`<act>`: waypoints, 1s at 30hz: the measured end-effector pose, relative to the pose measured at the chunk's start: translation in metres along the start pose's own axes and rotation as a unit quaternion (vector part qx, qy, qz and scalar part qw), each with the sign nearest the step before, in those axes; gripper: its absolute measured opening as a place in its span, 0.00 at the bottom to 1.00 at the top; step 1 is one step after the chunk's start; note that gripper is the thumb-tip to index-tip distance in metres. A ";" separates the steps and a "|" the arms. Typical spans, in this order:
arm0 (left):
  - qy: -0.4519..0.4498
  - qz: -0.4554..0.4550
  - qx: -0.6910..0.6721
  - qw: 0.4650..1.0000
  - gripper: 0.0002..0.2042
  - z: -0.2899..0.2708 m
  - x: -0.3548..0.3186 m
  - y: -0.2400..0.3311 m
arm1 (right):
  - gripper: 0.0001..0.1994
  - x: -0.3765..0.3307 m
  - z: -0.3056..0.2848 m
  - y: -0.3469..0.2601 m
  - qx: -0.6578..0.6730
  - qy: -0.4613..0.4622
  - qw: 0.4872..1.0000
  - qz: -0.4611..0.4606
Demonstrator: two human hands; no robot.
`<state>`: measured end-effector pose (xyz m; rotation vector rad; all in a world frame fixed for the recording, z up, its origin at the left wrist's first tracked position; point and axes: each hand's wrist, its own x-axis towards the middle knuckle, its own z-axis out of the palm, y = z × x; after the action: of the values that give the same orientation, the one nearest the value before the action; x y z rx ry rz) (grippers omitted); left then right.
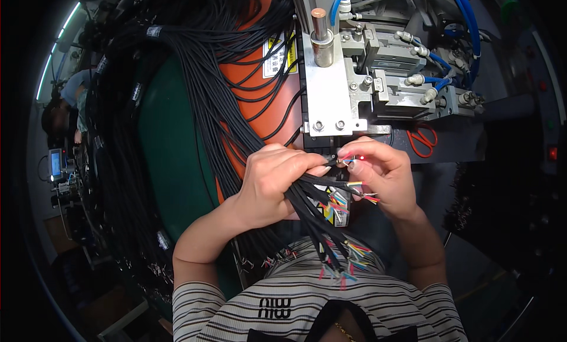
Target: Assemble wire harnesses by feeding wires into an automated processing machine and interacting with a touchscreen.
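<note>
My left hand (269,177) is closed around a bunch of black cables (307,207), their stripped ends hanging toward my chest. Its thumb and fingertips steady the end of one cable just below the machine's front. Across from it, my right hand (390,177) pinches the thin coloured wires (349,159) that come out of that same cable end. Under the right fingers, another cable end shows yellow and red wires (356,184). More fanned wire ends (354,253) in red, blue, yellow and white dangle lower down, in front of my striped shirt.
A metal fixture with a white plate (328,97) and pneumatic cylinders (396,56) stands right ahead. Red-handled scissors or pliers (422,141) lie at its right. A thick bundle of black cables (204,76) runs over an orange surface (260,109). Someone else sits far left.
</note>
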<state>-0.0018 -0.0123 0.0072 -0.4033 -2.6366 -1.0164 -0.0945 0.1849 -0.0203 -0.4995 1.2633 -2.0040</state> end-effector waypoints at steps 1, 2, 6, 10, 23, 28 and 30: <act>-0.015 -0.010 -0.034 0.999 0.12 -0.002 0.003 -0.001 | 0.08 0.002 -0.003 -0.002 0.002 -0.030 0.999 0.013; -0.015 -0.009 -0.034 0.999 0.12 -0.004 0.006 -0.003 | 0.08 0.003 -0.006 -0.004 0.004 -0.060 0.998 0.027; -0.087 0.009 -0.142 0.986 0.15 -0.011 0.012 -0.007 | 0.08 0.007 -0.008 0.007 -0.099 -0.090 0.987 -0.091; 0.005 0.052 0.093 0.994 0.15 0.009 0.006 0.013 | 0.07 0.003 -0.001 0.021 -0.173 -0.018 0.975 -0.139; -0.039 0.026 -0.152 0.987 0.16 0.003 0.009 -0.013 | 0.07 0.005 -0.005 -0.004 0.128 -0.055 0.984 0.109; -0.091 0.007 -0.254 0.963 0.18 -0.003 0.015 -0.019 | 0.06 0.004 0.002 -0.001 0.049 -0.049 0.998 0.012; -0.095 -0.029 -0.255 0.962 0.18 -0.004 0.013 -0.012 | 0.05 0.004 0.004 0.001 -0.117 -0.015 0.986 -0.121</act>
<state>-0.0177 -0.0213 0.0076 -0.5556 -2.5272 -1.7632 -0.0939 0.1795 -0.0198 -0.8266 1.4888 -2.0432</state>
